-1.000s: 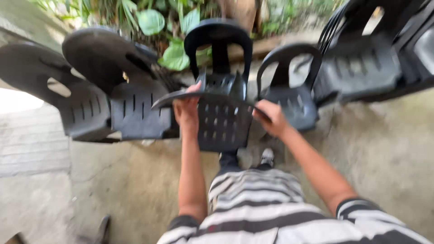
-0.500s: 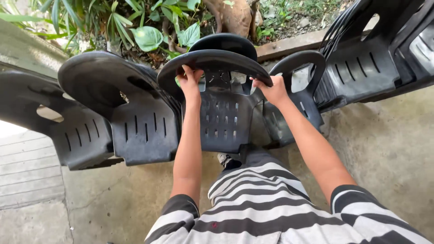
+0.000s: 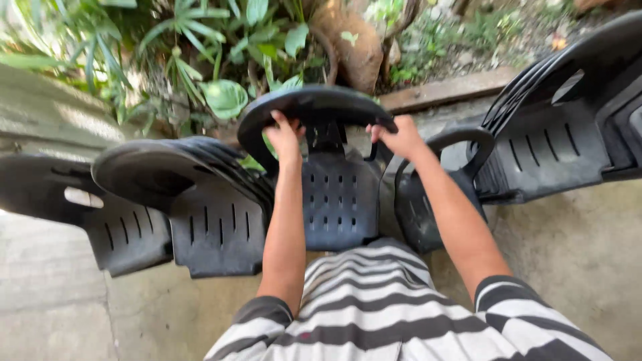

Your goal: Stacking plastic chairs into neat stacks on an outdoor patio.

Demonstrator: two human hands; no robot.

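Note:
A black plastic chair (image 3: 331, 200) with a slotted seat stands right in front of me, its curved backrest rim at the top. My left hand (image 3: 285, 136) grips the left side of that rim. On the right side of the rim my right hand (image 3: 399, 138) is closed around it. Both forearms reach out over my striped shirt (image 3: 381, 314). The chair's legs are hidden below my body.
A stack of black chairs (image 3: 194, 200) leans at the left, another lone chair (image 3: 67, 200) further left. More stacked chairs (image 3: 568, 134) fill the right, with a smaller one (image 3: 435, 194) beside mine. Plants (image 3: 221, 73) and a tree trunk (image 3: 351, 40) lie behind. Concrete floor (image 3: 568, 267) is underfoot.
My hands went from the chair's seat edges up to its backrest rim and now hold it. The chair has come closer to me and sits higher in view.

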